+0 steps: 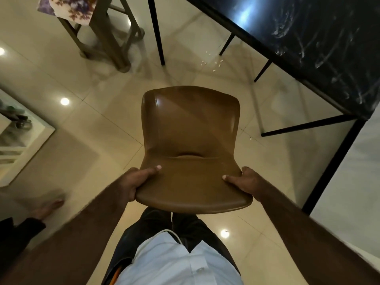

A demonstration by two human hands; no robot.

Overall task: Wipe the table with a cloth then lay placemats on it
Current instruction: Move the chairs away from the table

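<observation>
The person stands over a brown chair (191, 124) and grips its backrest from behind with both hands. The left hand (133, 184) curls round the left edge, thumb laid across the front; the right hand (245, 182) clasps the right edge the same way, so both sets of fingers are closed on the chair. The black marbled bench (308, 38) runs along the upper right, near the chair but apart from it. Pale crumbs (213, 63) lie on the tiled floor (82, 130) under its edge. At the upper left, a wooden stand (107, 38) carries what looks like a flowered cloth (70, 7), too blurred to be sure.
</observation>
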